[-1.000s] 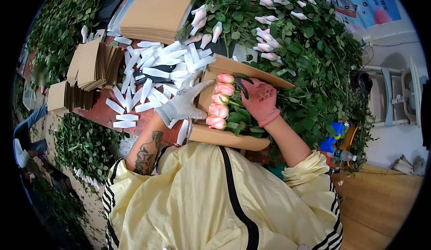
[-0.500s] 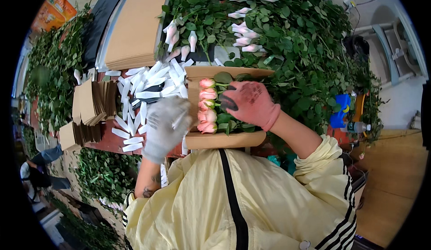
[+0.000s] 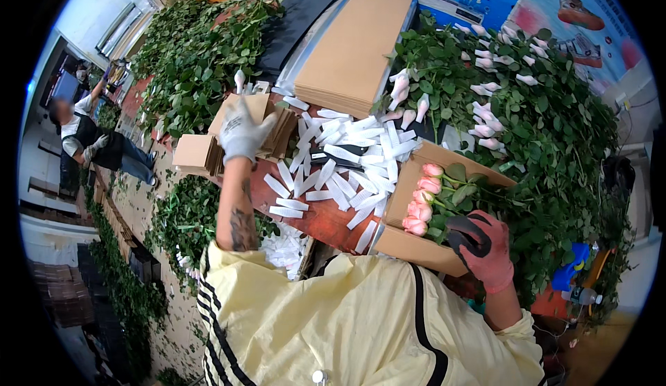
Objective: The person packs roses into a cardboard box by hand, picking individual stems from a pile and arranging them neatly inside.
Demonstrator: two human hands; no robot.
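My left hand [image 3: 243, 128], in a whitish glove, is over a stack of small brown cardboard pieces [image 3: 239, 103], its thumb spread from the fingers. Whether it presses on the top piece cannot be made out. My right hand [image 3: 480, 246], in a red glove with black finger fronts, curls its fingers over the near flap of a folded cardboard sheet [image 3: 420, 249]. Pink roses [image 3: 422, 202] lie inside the fold in a row, heads to the left and green leaves [image 3: 459, 183] to the right. My right fingertips are close to those leaves.
White foam sleeves [image 3: 347, 153] are heaped between the stacks and the roses. Large cardboard sheets [image 3: 361, 36] are piled behind. More roses with white-sleeved heads [image 3: 489, 119] cover the right side. A bottle [image 3: 581, 295] lies at the right edge. Another person [image 3: 97, 133] stands far left.
My left hand has moved from beside the roses to the small cardboard stack. My right hand has shifted from the stems to the near flap. The view has swung left.
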